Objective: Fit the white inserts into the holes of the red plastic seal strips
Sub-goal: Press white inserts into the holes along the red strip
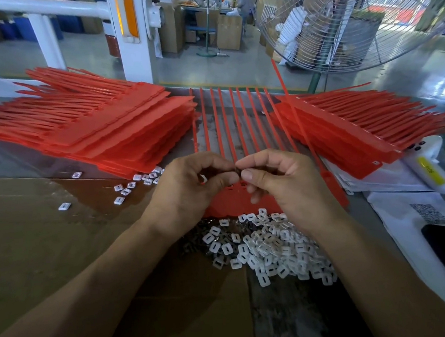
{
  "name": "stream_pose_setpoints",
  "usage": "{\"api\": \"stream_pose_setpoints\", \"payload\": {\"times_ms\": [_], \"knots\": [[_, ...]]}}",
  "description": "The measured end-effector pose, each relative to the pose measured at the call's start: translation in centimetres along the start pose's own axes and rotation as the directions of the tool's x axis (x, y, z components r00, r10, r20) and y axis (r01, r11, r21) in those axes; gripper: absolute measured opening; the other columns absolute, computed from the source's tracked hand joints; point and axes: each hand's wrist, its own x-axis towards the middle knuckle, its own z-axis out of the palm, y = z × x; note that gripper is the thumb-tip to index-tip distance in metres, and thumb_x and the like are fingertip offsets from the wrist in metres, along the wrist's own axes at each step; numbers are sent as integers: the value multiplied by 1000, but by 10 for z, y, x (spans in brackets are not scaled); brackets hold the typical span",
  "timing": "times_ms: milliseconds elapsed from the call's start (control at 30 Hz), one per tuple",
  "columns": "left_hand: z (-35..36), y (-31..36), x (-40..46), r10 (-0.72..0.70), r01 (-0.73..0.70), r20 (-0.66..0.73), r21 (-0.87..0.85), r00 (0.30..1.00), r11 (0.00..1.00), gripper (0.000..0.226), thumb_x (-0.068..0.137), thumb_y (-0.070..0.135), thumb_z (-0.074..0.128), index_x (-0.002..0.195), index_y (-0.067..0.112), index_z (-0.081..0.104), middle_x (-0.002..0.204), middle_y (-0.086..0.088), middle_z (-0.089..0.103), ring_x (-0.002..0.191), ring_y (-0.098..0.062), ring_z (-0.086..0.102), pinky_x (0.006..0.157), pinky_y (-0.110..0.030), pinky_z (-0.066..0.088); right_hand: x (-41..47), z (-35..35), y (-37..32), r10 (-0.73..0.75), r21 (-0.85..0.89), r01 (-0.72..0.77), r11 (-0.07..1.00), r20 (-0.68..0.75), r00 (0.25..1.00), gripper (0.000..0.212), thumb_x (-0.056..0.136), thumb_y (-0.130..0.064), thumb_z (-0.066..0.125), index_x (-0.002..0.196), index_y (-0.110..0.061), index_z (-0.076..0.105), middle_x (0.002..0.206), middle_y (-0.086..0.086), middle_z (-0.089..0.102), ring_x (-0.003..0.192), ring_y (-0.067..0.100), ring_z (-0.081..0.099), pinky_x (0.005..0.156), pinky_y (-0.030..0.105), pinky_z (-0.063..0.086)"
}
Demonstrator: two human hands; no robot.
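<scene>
Factory floor stretches out behind the worktop (45, 242), with a big caged fan (364, 16) standing off its far right corner and people busy at boxes farther back. Both hands meet over a comb of red seal strips (227, 118) whose tails run toward the far edge. The left hand (190, 191) and the right hand (280, 181) have their fingers curled, thumb and forefinger tips pinched together over the row of holes; something small and dark sits between them, though I cannot tell whether it is an insert. A heap of white inserts (273, 245) lies at the near edge, under the wrists, and a few strays (135, 185) are scattered near the left stack of strips (102, 131). Another stack (362, 126) is piled at the right. I'd worry about the right wrist dragging through the heap and sweeping pieces off the near edge. An insert pressed in crooked could jam or pop out, and with both thumbs covering the hole, a skipped slot would be easy to miss.
</scene>
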Motion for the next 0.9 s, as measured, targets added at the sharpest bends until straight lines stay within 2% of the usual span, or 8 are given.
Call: {"api": "stream_pose_setpoints", "payload": {"times_ms": [100, 400, 500, 567, 700, 800, 900], "knots": [[0, 0, 0, -18, 18, 10, -9, 1000, 1000, 6, 91, 26, 73, 96, 23, 76, 89, 11, 74, 86, -12, 69, 77, -28, 55, 0, 0, -1, -5, -19, 5, 1000, 5, 1000, 19, 93, -8, 73, 101, -25, 80, 78, 2, 74, 70, 12, 70, 66, 23, 57], [0, 0, -1, -38, 39, -12, 35, 999, 999, 4, 90, 30, 75, 93, 28, 75, 88, 14, 73, 81, -8, 69, 72, -25, 55, -1, 0, 0, 26, -50, -25, 998, 23, 999, 8, 93, -16, 74, 92, -24, 73, 79, 2, 73, 62, 16, 69, 65, 22, 56], [0, -1, -1, -47, 48, -21, 35, 999, 998, 3, 89, 30, 75, 92, 30, 74, 88, 15, 73, 83, -7, 69, 71, -19, 53, 0, -2, 0, 22, -42, -23, 999, -33, 999, 9, 94, -16, 72, 90, -24, 71, 74, 3, 71, 59, 17, 67, 63, 23, 56], [0, -3, -1, -52, 53, -13, 48, 999, 997, 3, 88, 31, 75, 91, 31, 73, 89, 17, 73, 84, -4, 69, 71, -14, 50, 3, -10, 1, 37, -59, -44, 997, -123, 992, 11, 94, -16, 72, 91, -27, 72, 71, 0, 70, 58, 15, 65, 61, 23, 55], [2, -6, -2, -65, 64, 9, 102, 998, 993, 4, 87, 32, 77, 90, 32, 74, 90, 21, 72, 86, 0, 68, 72, -11, 49, 7, -31, 9, 85, -269, -163, 949, -280, 956, 17, 94, -14, 71, 89, -30, 74, 67, -10, 71, 52, 3, 63, 51, 13, 49], [2, -7, -3, -73, 69, 37, 110, 997, 992, 5, 88, 28, 77, 89, 31, 74, 89, 20, 72, 85, -1, 69, 74, -17, 54, 7, -34, 15, 144, -347, -242, 906, -283, 948, 17, 94, -15, 71, 87, -30, 73, 62, -11, 70, 47, -1, 60, 45, 10, 43], [1, -7, -3, -80, 75, 37, 118, 996, 990, 5, 88, 28, 76, 91, 31, 74, 90, 20, 73, 86, 0, 69, 76, -17, 54, 7, -31, 15, 149, -382, -244, 892, -262, 954, 16, 94, -19, 72, 87, -33, 74, 65, -17, 70, 52, -4, 62, 47, 11, 42]]}}
